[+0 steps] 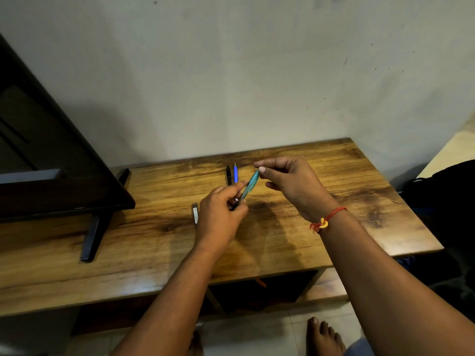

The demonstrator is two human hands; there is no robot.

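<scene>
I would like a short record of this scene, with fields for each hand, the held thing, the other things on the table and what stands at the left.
left hand: grips the lower end of the teal pen
right hand: pinches the pen's upper end; red thread on the wrist
teal pen: tilted, held above the wooden table
on the table: black pen and blue pen side by side; a dark pen-like piece beside the left hand
at the left: dark screen on a stand
</scene>
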